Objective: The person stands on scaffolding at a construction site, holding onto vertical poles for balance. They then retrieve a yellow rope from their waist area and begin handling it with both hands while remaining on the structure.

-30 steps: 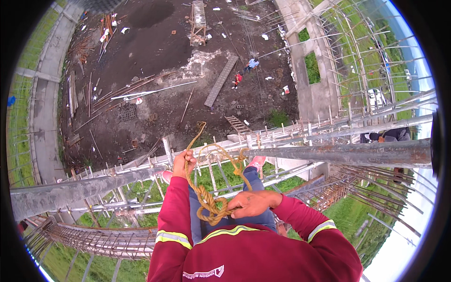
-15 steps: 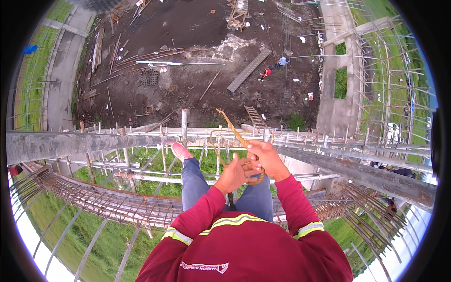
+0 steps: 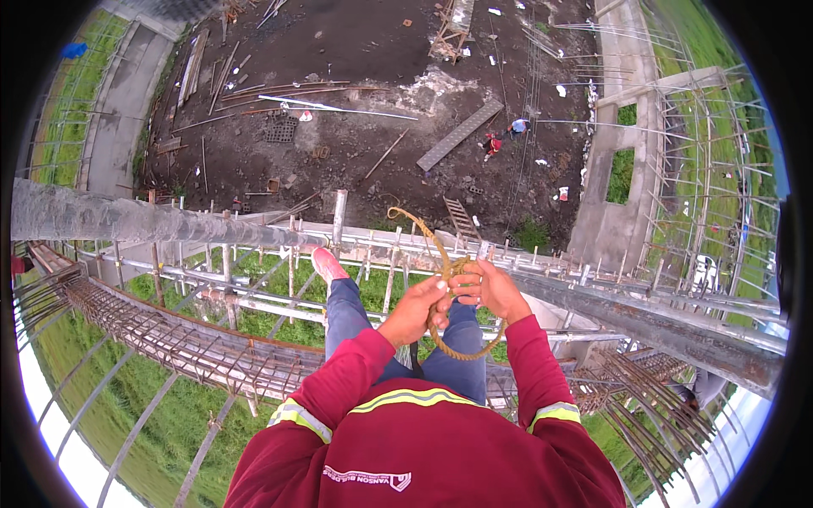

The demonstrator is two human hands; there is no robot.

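A yellow-brown rope [image 3: 464,353] is between my two hands, in front of my lap. My left hand [image 3: 417,309] pinches it with thumb and fingers. Close against it, my right hand [image 3: 489,290] has its fingers curled round the rope where it crosses itself. One loose end curves up and away to the left, above my hands. Below them the rope hangs in a round loop over my right thigh. Part of the rope is hidden behind my fingers.
A thick grey pipe [image 3: 169,223] runs on my left and another [image 3: 644,313] on my right. Scaffold poles and a rebar cage [image 3: 195,339] lie below me, over grass. Far down, two people [image 3: 494,146] stand on dark ground near a long perforated plank [image 3: 460,135].
My hands have come together on the rope, and the left one, which was spread, now pinches it. The rope now hangs in a larger loop below them. The view has tilted slightly.
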